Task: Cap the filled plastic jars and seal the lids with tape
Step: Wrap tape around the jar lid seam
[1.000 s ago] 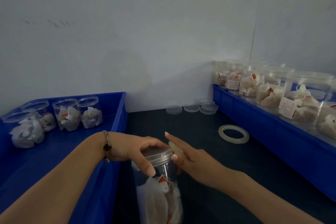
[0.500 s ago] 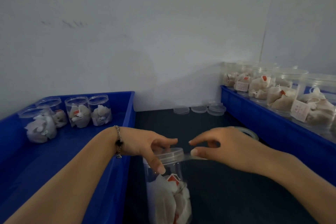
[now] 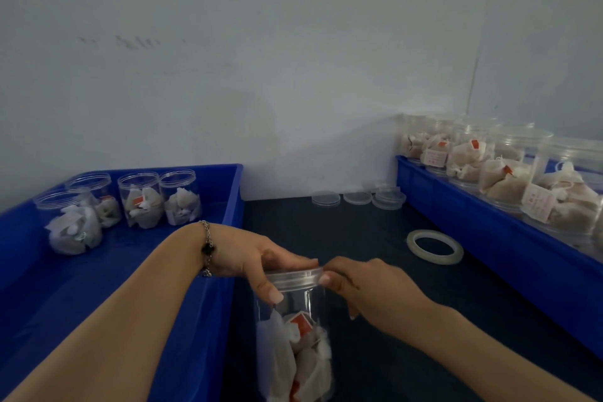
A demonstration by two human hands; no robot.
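A clear plastic jar [image 3: 295, 343] filled with white tea bags stands on the dark table in front of me, with a clear lid [image 3: 295, 278] on top. My left hand [image 3: 257, 263] grips the lid's left side, its thumb down over the jar's front. At the lid's right rim my right hand [image 3: 362, 284] presses with thumb and fingertips. A piece of tape on the rim is too faint to make out. The roll of clear tape [image 3: 435, 246] lies on the table to the right.
A blue bin [image 3: 208, 287] on the left holds several filled, uncapped jars [image 3: 142, 201]. Along the right, another blue bin [image 3: 483, 238] carries several filled jars [image 3: 561, 192]. Spare clear lids [image 3: 357, 197] lie by the back wall.
My right hand, which was pulling a strip of tape away to the right of the lid, has come back against the lid's right rim. The left hand kept its grip on the lid.
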